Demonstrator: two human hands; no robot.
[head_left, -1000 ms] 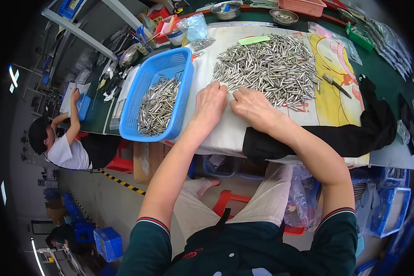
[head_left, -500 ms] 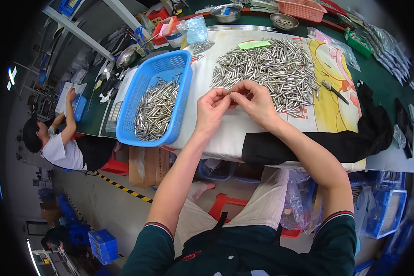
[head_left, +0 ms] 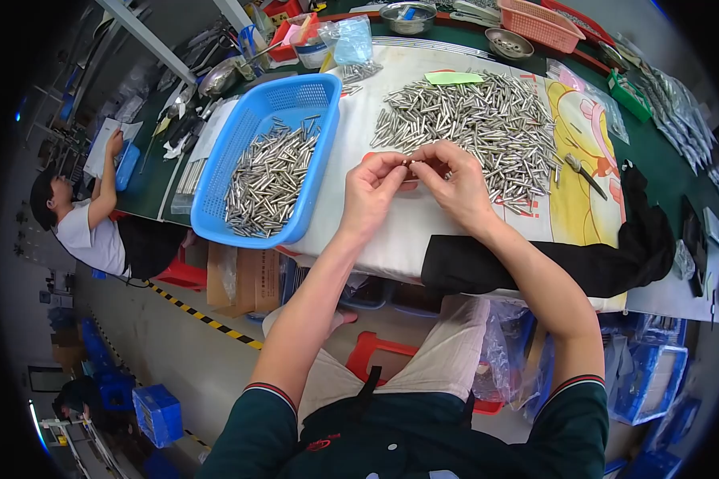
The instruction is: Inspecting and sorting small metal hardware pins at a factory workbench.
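Note:
My left hand (head_left: 369,191) and my right hand (head_left: 458,185) meet fingertip to fingertip above the table, both closed in a pinch. Between the fingertips is something small, mostly covered by the fingers, with a tiny brownish bit showing; its kind cannot be made out. Just beyond the hands spreads a large heap of slim, silvery metal pins (head_left: 471,116), each with a tapered end. To the left, a blue plastic basket (head_left: 321,172) holds many more such pins. A light green slip of paper (head_left: 454,78) rests at the heap's far edge.
A black garment (head_left: 519,267) lies along the table's near edge. A dark-handled tool (head_left: 587,174) is right of the heap. Metal bowls (head_left: 510,45), a pink basket (head_left: 542,28) and a green tray (head_left: 629,96) stand at the back. Another person (head_left: 88,215) sits far left.
The view has shifted slightly, so table and basket sit a little differently in the picture. My hands stay together, the fingers turning slightly around the small thing.

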